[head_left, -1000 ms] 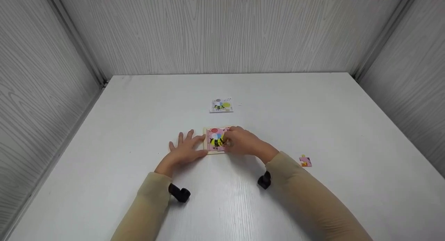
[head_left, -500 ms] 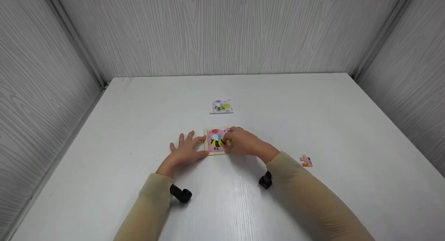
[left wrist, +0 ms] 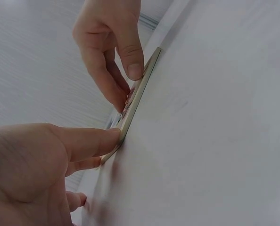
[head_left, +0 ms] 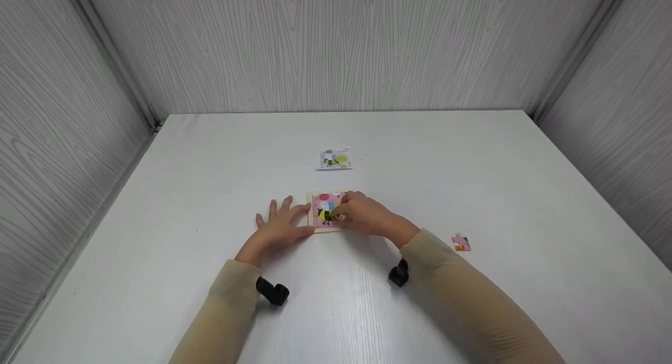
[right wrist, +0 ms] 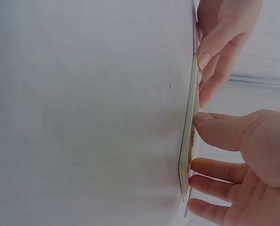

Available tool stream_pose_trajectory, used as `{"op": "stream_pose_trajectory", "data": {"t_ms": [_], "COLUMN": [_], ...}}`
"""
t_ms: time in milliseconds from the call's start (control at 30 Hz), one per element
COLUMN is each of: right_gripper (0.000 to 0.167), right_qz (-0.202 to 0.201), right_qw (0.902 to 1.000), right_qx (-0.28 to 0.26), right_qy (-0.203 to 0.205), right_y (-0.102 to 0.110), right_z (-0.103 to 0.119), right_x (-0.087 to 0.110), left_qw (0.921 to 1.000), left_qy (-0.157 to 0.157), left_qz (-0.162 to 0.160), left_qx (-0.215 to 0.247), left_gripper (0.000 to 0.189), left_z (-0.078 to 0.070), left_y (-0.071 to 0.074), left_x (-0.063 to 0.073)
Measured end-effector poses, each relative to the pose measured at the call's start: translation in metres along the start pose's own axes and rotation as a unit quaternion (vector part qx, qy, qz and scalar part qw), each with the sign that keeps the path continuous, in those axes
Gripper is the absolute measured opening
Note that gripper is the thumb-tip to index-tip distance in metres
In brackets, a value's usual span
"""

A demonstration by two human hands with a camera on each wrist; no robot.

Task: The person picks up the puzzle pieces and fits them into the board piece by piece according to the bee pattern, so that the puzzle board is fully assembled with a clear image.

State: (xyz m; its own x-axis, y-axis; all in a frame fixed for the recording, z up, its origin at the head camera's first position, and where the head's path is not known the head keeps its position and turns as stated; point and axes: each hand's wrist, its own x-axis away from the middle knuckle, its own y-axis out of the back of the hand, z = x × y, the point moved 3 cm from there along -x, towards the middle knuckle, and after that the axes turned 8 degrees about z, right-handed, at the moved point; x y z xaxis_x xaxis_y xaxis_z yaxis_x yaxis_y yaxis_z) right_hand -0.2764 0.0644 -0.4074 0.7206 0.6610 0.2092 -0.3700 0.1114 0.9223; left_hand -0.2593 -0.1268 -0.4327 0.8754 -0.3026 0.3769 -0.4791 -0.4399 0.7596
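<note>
A small square jigsaw puzzle (head_left: 323,211) with a bee on pink lies in a pale wooden frame (head_left: 310,225) at the middle of the table. My left hand (head_left: 279,230) spreads its fingers beside the frame; thumb and index finger touch its left edge, as the left wrist view (left wrist: 50,150) also shows. My right hand (head_left: 367,214) reaches over the puzzle's right side, covering part of the picture. In the right wrist view, its thumb and fingertips (right wrist: 203,117) touch the puzzle's face, spaced apart. No piece is plainly visible between them.
A loose pink puzzle piece (head_left: 461,243) lies on the white table (head_left: 525,196) to the right, beside my right sleeve (head_left: 446,269). Behind the frame sits a square bee picture (head_left: 335,159). Wood-grain walls (head_left: 336,49) enclose the back and both sides.
My right hand's fingertips have shifted slightly left across the puzzle, onto the bee's body. The left hand keeps its place at the frame, and the loose piece has not moved.
</note>
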Motion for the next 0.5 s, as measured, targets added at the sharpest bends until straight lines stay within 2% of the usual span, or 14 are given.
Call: {"op": "stream_pose_trajectory", "data": {"t_ms": [200, 500], "right_gripper": [0.025, 0.025], "right_qz": [0.007, 0.013], "right_qw": [0.9999, 0.9999], "right_qx": [-0.014, -0.003], "right_qy": [-0.003, -0.005], "right_y": [-0.0001, 0.0027], "right_z": [-0.0019, -0.0002], "right_x": [0.0003, -0.0029], "left_qw": [1.0, 0.9999], "left_qy": [0.0, -0.01], "left_qz": [-0.002, -0.006], "left_qx": [-0.004, 0.002], "left_gripper": [0.063, 0.062], "left_z": [-0.0011, 0.0009], "left_y": [-0.0014, 0.0003], "left_x": [0.0, 0.0001]}}
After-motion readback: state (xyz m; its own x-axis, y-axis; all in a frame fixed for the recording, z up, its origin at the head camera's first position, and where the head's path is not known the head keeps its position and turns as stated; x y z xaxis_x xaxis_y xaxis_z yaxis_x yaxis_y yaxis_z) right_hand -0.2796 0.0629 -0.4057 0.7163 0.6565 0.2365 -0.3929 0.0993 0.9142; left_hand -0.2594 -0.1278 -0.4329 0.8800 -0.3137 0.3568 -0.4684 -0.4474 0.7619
